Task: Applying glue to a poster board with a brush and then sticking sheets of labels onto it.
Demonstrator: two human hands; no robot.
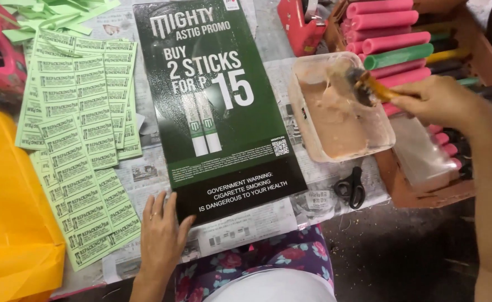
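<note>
Her left hand [159,237] lies flat, pinning the unpasted green poster [218,106], while her right hand [439,100] grips a brush [369,86] loading paste from the tub [341,112].

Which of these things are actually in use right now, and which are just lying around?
In use:
right hand holding brush
tub of paste, brush dipped in
green poster, left hand on its corner

Lying about:
scissors
green label sheets
pink rolls
yellow sheet

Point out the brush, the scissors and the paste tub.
brush [369,85], head view, on its yellow handle.
scissors [352,189], head view, on the black handles.
paste tub [307,133], head view, on its left wall.
</note>
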